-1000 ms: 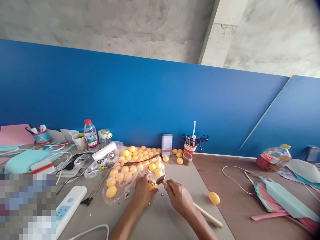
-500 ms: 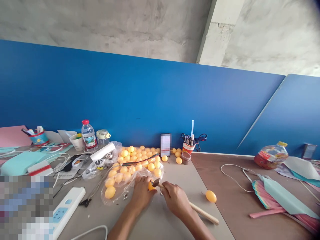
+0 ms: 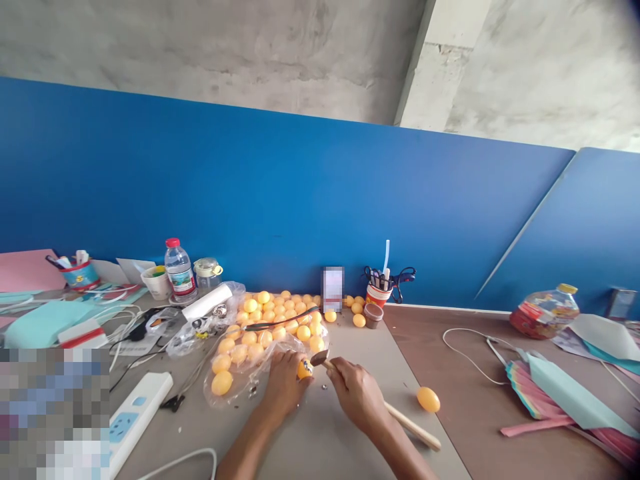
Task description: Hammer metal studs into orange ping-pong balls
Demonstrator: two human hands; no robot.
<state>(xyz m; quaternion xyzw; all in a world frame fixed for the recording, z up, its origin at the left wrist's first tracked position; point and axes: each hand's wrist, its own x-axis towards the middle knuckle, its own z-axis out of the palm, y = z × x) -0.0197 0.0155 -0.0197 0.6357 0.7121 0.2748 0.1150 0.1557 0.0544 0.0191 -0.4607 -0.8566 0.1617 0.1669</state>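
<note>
Left hand [image 3: 286, 385] grips an orange ball [image 3: 305, 369], right hand [image 3: 359, 393] clasps a wooden-handled tool [image 3: 413, 427] — its dark head [image 3: 319, 358] now exposing more ball.

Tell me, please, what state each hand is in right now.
Left hand: closed, holding an orange ball.
Right hand: closed, holding a wooden-handled tool.

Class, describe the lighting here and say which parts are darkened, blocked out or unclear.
All in the head view: light looks soft, the blue panel paler toward the right; mosaic blocks cover the lower left corner and the phone; the top right corner is dark; the orange ball in the left hand is too small for fine detail.
</note>
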